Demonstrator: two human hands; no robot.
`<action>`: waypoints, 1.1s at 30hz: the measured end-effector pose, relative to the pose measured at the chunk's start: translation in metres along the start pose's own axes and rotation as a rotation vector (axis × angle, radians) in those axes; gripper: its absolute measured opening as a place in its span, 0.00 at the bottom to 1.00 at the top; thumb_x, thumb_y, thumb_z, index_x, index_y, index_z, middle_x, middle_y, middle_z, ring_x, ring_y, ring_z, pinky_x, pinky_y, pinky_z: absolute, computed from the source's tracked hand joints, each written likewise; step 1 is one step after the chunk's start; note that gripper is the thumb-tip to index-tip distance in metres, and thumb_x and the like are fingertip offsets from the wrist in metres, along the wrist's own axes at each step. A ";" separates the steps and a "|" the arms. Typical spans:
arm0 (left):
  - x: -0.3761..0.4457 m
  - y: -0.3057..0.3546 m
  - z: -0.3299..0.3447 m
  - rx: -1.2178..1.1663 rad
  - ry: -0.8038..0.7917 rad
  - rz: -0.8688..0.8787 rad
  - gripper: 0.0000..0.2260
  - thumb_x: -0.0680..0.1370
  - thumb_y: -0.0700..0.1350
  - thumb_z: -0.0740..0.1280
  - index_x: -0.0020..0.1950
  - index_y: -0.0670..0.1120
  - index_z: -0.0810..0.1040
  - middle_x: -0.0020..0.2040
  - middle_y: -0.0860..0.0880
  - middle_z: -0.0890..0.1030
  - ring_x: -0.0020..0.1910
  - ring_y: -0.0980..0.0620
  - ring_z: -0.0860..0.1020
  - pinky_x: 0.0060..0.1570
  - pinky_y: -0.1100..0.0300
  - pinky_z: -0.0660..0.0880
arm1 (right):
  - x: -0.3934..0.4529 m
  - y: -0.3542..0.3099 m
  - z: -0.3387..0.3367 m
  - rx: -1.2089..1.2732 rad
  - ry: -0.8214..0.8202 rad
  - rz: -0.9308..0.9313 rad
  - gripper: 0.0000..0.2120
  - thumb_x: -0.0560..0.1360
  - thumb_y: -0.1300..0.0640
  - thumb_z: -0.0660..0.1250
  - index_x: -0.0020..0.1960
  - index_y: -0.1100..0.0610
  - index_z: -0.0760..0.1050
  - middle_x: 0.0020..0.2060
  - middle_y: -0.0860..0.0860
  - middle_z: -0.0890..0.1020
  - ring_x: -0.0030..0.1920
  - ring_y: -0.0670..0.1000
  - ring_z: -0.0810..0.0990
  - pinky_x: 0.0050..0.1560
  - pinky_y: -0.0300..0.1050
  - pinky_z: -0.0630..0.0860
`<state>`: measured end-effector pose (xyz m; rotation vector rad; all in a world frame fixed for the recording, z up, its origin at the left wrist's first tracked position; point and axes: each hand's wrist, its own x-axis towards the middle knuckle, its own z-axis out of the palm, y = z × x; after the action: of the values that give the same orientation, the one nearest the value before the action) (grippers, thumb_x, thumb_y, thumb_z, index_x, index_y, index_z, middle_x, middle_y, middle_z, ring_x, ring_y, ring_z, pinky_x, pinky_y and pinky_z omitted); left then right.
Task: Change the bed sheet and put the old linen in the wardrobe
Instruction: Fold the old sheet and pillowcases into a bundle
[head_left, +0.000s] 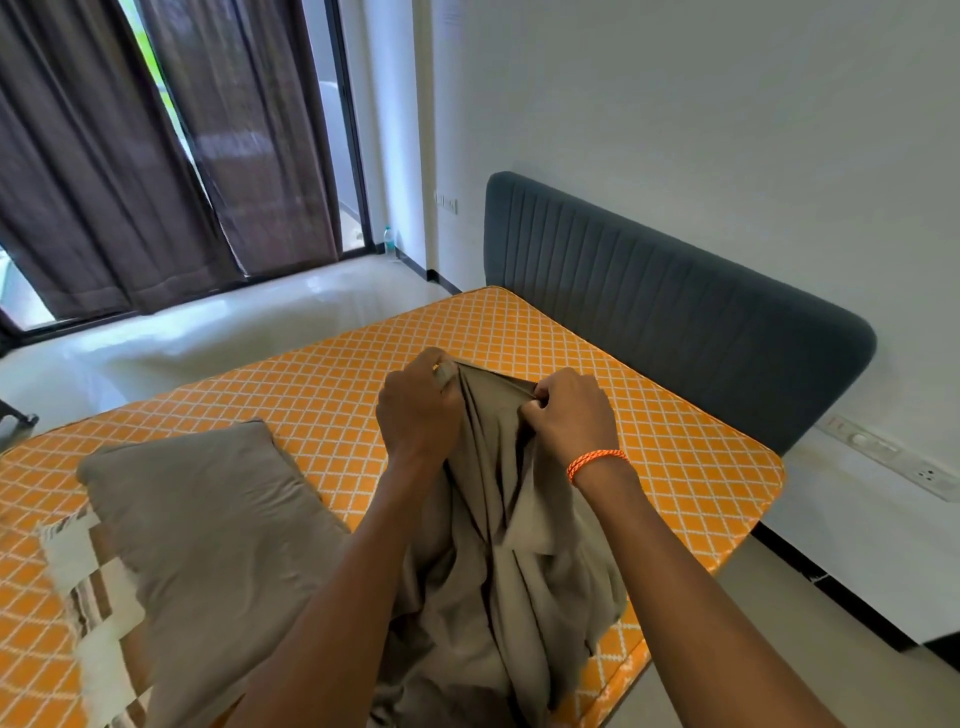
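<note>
Taupe sheet (498, 519), pinched along its edge by left hand (418, 405) and right hand (569, 410), could slip off the mattress's (337, 374) near edge if either grip loosens.

Mattress (332, 364) showing orange w/ white diamond lattice. Sheet (498, 545) & pillow (208, 519) looking taupe-grey. Headboard (675, 306) showing dark grey, vertical ribs. Curtains (93, 171) hanging brown. Wristband (596, 460) showing orange. Cloth (98, 597) under pillow showing white/brown stripes.
</note>
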<state>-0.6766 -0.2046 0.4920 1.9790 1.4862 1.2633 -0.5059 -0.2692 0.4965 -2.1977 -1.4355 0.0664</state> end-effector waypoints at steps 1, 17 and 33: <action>0.001 0.001 -0.001 -0.002 0.019 -0.020 0.06 0.77 0.45 0.64 0.48 0.50 0.81 0.34 0.51 0.79 0.32 0.49 0.76 0.31 0.57 0.66 | 0.000 0.004 0.002 0.028 -0.007 0.007 0.06 0.73 0.56 0.72 0.39 0.56 0.84 0.36 0.52 0.82 0.38 0.52 0.80 0.37 0.50 0.81; 0.011 0.005 -0.019 -0.006 0.323 -0.123 0.06 0.79 0.38 0.66 0.51 0.44 0.83 0.34 0.50 0.74 0.33 0.45 0.69 0.35 0.56 0.61 | -0.010 0.063 0.034 -0.044 -0.136 0.169 0.11 0.68 0.45 0.75 0.34 0.50 0.80 0.32 0.47 0.81 0.36 0.52 0.81 0.44 0.53 0.82; 0.029 -0.032 -0.023 0.050 0.349 -0.452 0.12 0.78 0.39 0.61 0.56 0.44 0.83 0.51 0.36 0.82 0.51 0.32 0.77 0.43 0.50 0.65 | -0.003 0.097 0.031 0.174 -0.142 0.094 0.09 0.70 0.57 0.79 0.36 0.55 0.80 0.30 0.52 0.79 0.33 0.54 0.77 0.35 0.55 0.79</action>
<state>-0.7121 -0.1712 0.4937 1.3737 2.0029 1.4132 -0.4348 -0.2901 0.4267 -2.1513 -1.3443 0.3735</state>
